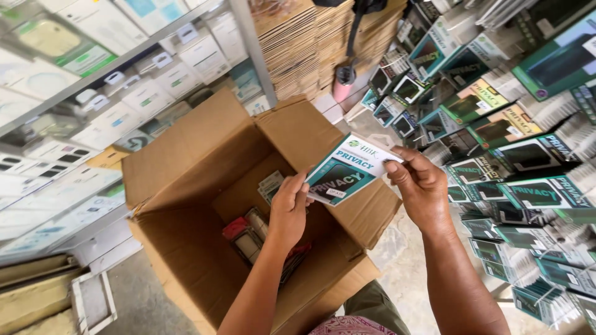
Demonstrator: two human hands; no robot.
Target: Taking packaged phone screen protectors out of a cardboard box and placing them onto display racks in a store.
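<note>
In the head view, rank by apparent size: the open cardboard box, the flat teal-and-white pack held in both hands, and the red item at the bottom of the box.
1. Open cardboard box, by far the largest.
2. Teal-and-white pack, held by the left hand and right hand.
3. Red item, smallest as seen, but it lies deeper and partly hidden, so its true size is unsure.

Phone-accessory stockroom, shelves (93,80) of boxed goods, stacked packets (528,198), open carton (205,167)

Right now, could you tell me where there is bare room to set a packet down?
Inside the cardboard box, bare bottom shows left of the small items. Bare floor lies between box and packet stacks; those stacks and the shelves are crowded.
</note>
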